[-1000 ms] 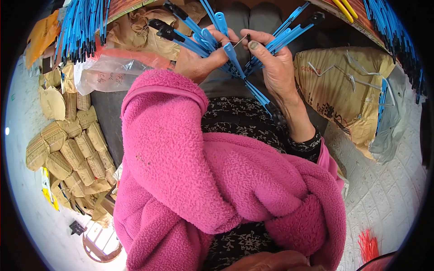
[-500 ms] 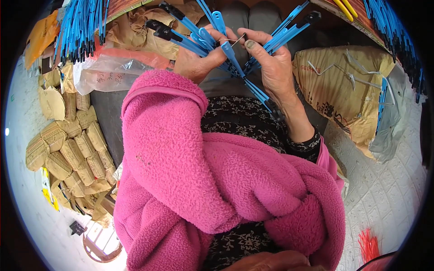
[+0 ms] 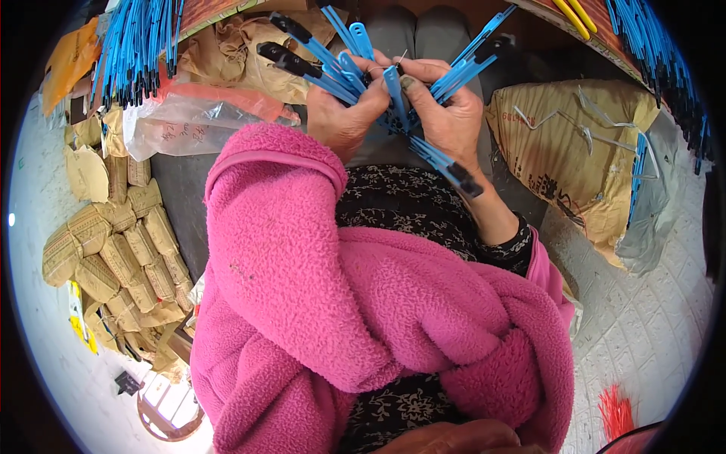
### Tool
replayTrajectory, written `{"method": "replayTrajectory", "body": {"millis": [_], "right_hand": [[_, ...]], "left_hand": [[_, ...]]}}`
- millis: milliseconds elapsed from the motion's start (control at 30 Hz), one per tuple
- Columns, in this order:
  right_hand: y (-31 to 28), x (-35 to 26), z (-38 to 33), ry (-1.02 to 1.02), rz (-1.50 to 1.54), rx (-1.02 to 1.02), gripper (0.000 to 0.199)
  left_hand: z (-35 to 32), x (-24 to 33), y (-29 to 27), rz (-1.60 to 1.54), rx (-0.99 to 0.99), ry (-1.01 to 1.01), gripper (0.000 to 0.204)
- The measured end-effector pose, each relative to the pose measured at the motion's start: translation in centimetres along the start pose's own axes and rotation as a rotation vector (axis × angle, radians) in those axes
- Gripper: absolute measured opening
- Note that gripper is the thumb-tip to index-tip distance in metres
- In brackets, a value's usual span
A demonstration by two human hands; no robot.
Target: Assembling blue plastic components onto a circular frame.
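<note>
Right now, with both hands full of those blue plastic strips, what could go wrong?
1. The left hand and right hand grip a fanned bundle of blue strips; some could slip out and drop onto the lap.
2. A thin metal wire sticks up between the fingers and might prick a fingertip.
3. One strip pokes down toward the right wrist and may snag the pink fleece sleeve.

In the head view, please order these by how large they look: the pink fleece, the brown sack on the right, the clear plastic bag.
1. pink fleece, though nearest the camera
2. brown sack
3. clear plastic bag
</note>
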State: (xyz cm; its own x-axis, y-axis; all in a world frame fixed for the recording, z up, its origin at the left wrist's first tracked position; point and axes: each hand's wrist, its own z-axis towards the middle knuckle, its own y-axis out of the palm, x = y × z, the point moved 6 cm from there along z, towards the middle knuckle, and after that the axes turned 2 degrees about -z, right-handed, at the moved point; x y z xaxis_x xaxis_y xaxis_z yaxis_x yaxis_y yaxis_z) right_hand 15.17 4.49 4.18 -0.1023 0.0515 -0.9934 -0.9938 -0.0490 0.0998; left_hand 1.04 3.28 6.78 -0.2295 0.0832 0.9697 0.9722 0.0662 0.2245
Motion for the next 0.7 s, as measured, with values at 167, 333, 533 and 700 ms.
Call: {"method": "replayTrajectory", "body": {"millis": [167,333,533,700], "right_hand": [[-0.21,0.57,-0.58,0.192,0.124,0.036,0.015],[-0.17,0.14,-0.23,0.156,0.125,0.033,0.013],[-0.37,0.43,-0.05,0.143,0.085,0.082,0.011],[-0.33,0.28,-0.04,0.13,0.11,0.068,0.011]], "left_hand": [[0.17,-0.04,-0.08,-0.036,0.031,-0.015,0.014],[0.43,-0.02,-0.12,-0.095,0.005,0.032,0.016],[0.51,0.43,0.27,-0.07,0.012,0.027,0.018],[0.44,0.47,0.36,-0.075,0.035,0.002,0.019]]}}
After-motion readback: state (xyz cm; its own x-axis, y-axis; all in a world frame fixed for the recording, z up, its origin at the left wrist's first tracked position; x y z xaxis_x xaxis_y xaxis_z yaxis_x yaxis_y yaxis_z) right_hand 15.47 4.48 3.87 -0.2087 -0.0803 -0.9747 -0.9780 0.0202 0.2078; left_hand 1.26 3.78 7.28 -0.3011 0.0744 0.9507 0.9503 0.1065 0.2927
